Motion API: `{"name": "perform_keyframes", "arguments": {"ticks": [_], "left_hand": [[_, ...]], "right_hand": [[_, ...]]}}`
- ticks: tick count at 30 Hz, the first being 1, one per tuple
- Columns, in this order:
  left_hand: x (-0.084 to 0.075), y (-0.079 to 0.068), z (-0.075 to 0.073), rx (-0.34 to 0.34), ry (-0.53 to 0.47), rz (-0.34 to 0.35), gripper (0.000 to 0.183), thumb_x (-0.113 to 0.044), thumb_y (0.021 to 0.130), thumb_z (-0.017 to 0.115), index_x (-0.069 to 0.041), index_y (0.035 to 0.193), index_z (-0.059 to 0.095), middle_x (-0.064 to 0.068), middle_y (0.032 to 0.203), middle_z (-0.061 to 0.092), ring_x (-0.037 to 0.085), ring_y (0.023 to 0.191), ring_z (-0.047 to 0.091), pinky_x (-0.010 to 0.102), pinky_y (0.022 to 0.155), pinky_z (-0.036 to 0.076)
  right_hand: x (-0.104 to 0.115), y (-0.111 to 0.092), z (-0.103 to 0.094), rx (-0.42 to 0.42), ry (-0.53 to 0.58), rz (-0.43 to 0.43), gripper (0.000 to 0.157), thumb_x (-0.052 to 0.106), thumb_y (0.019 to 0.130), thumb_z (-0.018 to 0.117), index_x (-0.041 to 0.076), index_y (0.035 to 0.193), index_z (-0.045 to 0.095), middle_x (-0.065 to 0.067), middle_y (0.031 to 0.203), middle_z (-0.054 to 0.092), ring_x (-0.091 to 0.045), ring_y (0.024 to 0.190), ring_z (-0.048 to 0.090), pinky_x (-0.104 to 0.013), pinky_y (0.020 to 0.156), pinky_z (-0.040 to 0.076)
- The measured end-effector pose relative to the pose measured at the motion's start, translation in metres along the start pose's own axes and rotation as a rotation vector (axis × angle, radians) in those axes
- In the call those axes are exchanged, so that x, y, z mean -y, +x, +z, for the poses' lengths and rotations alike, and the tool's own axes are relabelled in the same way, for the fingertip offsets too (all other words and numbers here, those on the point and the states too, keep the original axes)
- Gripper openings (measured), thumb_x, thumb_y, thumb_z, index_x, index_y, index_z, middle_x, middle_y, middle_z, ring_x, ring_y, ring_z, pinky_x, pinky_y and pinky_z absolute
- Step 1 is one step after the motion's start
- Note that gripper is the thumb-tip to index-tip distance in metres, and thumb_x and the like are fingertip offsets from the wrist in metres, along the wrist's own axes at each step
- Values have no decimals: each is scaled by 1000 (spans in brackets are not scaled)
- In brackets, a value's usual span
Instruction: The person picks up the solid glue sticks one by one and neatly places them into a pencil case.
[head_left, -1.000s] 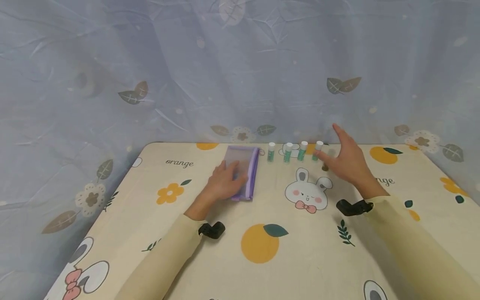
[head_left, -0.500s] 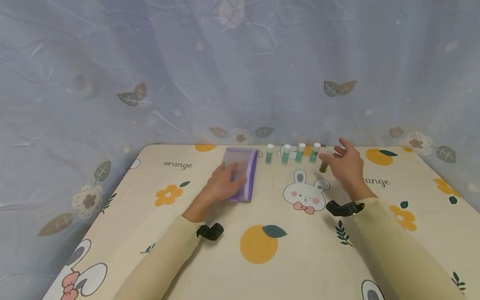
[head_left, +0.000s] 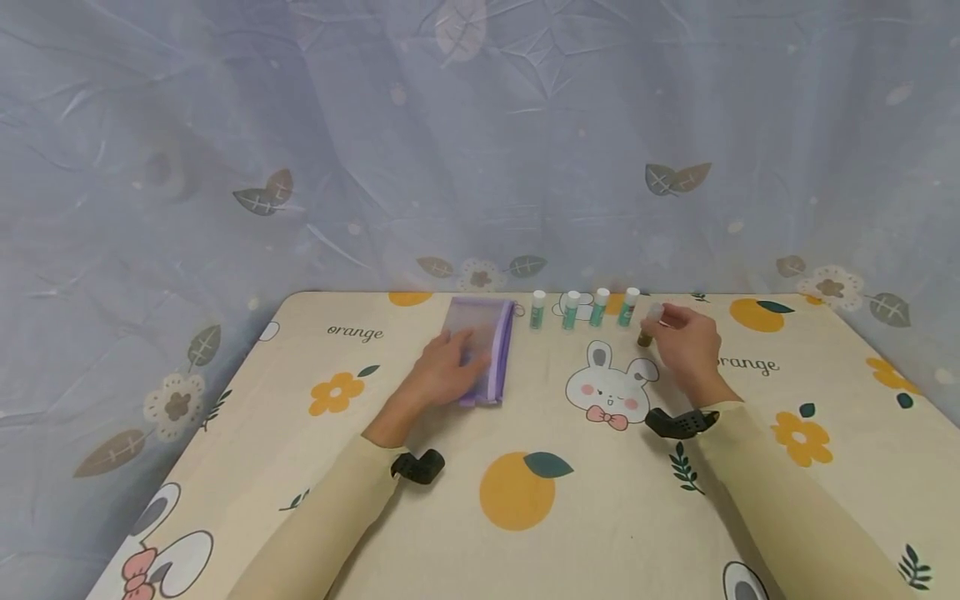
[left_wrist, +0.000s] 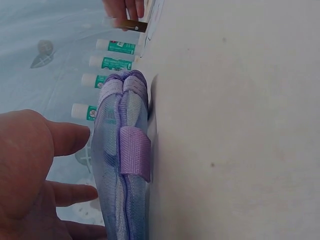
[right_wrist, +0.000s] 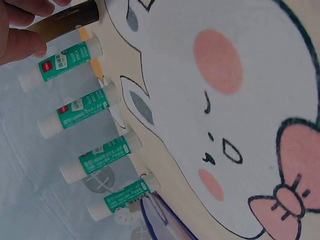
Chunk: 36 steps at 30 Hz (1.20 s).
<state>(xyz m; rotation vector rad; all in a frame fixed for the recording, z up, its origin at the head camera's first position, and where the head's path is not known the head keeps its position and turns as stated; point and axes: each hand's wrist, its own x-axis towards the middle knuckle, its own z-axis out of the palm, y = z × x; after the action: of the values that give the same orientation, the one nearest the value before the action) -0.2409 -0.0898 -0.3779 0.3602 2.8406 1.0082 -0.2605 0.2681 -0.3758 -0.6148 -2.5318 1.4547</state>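
Observation:
My left hand (head_left: 446, 371) rests on a purple mesh zipper pouch (head_left: 501, 350), its fingers spread and relaxed on top. In the left wrist view the pouch (left_wrist: 122, 155) looks thick, with a purple tab at its zipper end. My right hand (head_left: 686, 343) pinches a small dark brown tube (head_left: 645, 339) with a translucent cap, between thumb and fingers. The tube (right_wrist: 70, 21) stands upright on the cloth in the head view; part of it lies behind the fingers. Just left of it stand several green glue sticks (head_left: 627, 310) with white caps, upright in a row.
The table wears a cream cloth (head_left: 585, 517) printed with oranges, flowers and rabbits. A pale blue-grey curtain (head_left: 480, 167) hangs behind the far edge. The glue-stick row runs between the pouch and the brown tube, near that edge.
My right hand has come down and left from above the table's far right, and its fingers have closed on the brown tube. The left hand stays on the pouch.

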Motion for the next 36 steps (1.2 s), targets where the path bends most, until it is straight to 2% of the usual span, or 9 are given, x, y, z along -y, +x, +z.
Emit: {"name": "perform_keyframes", "arguments": {"ticks": [10, 21, 36], "left_hand": [[1, -1, 3, -4, 71, 63, 62, -40, 108, 56, -13, 162, 44, 29, 171, 31, 48, 161, 26, 66, 127, 27], [-1, 0, 4, 12, 90, 130, 64, -39, 108, 56, -13, 164, 41, 24, 172, 32, 43, 163, 25, 64, 129, 25], [-2, -1, 4, 18, 88, 153, 65, -37, 108, 57, -13, 165, 39, 21, 171, 36, 42, 162, 28, 64, 129, 25]], "right_hand": [[-6, 3, 2, 11, 10, 2, 55, 30, 107, 64, 11, 157, 52, -15, 152, 62, -33, 144, 54, -50, 123, 41], [-10, 4, 6, 11, -8, -20, 51, 29, 107, 63, 8, 154, 55, -18, 147, 65, -35, 136, 60, -49, 120, 45], [-12, 1, 7, 25, -11, -27, 50, 28, 108, 63, 10, 154, 56, -17, 145, 67, -33, 133, 62, -46, 118, 48]]}}
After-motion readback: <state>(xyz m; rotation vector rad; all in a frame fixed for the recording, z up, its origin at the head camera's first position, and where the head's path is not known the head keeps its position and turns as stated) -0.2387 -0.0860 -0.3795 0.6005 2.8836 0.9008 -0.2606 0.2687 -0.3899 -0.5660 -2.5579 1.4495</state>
